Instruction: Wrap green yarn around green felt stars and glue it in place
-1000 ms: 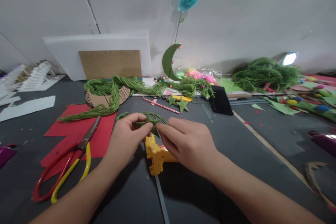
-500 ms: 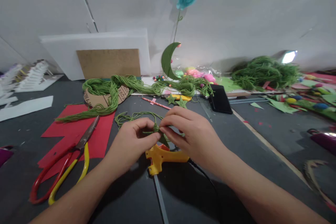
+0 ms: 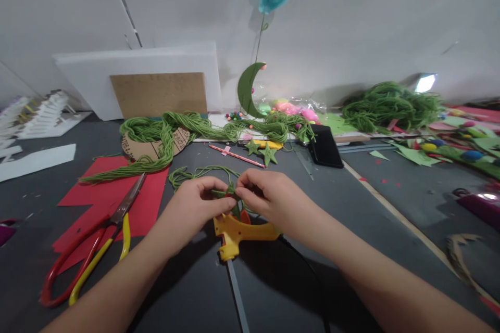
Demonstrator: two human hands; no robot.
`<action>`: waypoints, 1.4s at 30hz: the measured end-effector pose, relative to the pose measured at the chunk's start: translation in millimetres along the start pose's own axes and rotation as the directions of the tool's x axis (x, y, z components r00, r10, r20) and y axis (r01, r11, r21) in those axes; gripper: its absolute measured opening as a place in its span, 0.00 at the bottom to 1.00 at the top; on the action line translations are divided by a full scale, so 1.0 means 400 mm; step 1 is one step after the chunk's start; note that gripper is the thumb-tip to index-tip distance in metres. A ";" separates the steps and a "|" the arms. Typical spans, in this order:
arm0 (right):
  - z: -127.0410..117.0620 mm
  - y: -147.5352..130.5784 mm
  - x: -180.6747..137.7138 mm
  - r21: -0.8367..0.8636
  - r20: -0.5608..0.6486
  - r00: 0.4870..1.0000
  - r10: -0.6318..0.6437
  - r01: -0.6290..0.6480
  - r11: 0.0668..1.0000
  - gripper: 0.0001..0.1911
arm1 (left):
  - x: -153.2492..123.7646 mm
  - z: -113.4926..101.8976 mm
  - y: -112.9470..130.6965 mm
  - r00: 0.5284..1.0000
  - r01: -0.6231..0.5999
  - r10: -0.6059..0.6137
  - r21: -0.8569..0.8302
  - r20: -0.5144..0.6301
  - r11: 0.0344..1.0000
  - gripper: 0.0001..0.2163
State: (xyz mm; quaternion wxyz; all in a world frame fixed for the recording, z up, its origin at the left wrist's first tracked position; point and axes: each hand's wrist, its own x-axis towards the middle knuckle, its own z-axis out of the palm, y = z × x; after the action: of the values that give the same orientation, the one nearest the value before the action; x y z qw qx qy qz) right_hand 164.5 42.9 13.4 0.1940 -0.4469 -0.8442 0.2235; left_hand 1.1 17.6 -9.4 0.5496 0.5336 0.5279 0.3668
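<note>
Between thumb and forefinger, my left hand (image 3: 199,205) pinches a small green star (image 3: 230,188), partly covered by my fingers. My right hand (image 3: 275,197) is closed at the star's right side, its fingertips pinched on green yarn that they mostly hide. Loose green yarn (image 3: 205,169) loops on the table just beyond both hands. Directly below them lies a yellow hot glue gun (image 3: 250,231), with a glue stick (image 3: 237,296) pointing toward me. Two finished-looking green stars (image 3: 269,154) lie farther back, past my right hand.
Red-and-yellow-handled scissors (image 3: 113,223) rest on red paper (image 3: 150,203) at left. Behind are a yarn hank (image 3: 167,140) on cardboard, a striped straw (image 3: 238,156), a green crescent (image 3: 246,91) and a black phone (image 3: 326,148). A yarn heap (image 3: 390,106) sits back right.
My right fingers have curled in and shifted slightly at the star. The green piece below the fingertips has turned and shows less. The whole view has shifted a little.
</note>
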 end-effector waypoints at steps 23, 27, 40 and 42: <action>-0.001 0.038 0.011 0.839 0.521 0.849 -0.089 -0.489 0.240 0.06 | -0.020 -0.004 0.016 0.973 -0.084 0.129 -0.228 0.190 0.970 0.06; 0.001 0.019 0.006 0.855 0.474 0.879 0.045 -0.472 0.217 0.06 | -0.014 0.003 0.013 0.979 -0.139 0.172 -0.259 0.111 0.956 0.05; 0.020 -0.014 -0.013 0.294 -0.282 0.957 -0.067 0.152 0.943 0.06 | -0.008 0.014 0.011 0.992 -0.089 0.041 -0.437 -0.119 0.895 0.04; 0.024 -0.012 -0.018 0.087 -0.330 0.920 -0.213 0.255 0.963 0.08 | -0.008 0.014 0.012 0.991 -0.072 0.011 -0.457 -0.135 0.886 0.04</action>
State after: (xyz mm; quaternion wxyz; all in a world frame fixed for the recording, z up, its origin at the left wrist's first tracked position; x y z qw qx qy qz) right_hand 160.1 32.6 7.1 0.3810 -0.3594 -0.8331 0.1775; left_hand 6.8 14.3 -5.0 0.6173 0.3741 0.4486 0.5270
